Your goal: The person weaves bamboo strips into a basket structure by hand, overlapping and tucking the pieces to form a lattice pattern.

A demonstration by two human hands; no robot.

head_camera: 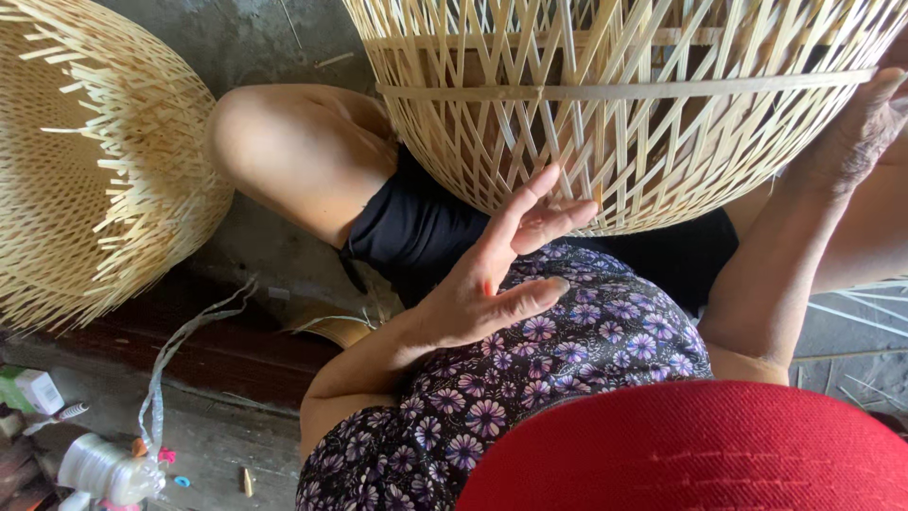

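A: Setting: grey concrete floor. Largest item?
B: Open-weave bamboo basket, resting on the lap.
A: Hands?
B: Right hand pressed flat against the basket's side, gripping nothing. Left hand open, fingertips at the lower weave.

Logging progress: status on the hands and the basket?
Left hand open, fingers at woven basket. Right hand flat against its side. Nothing between.
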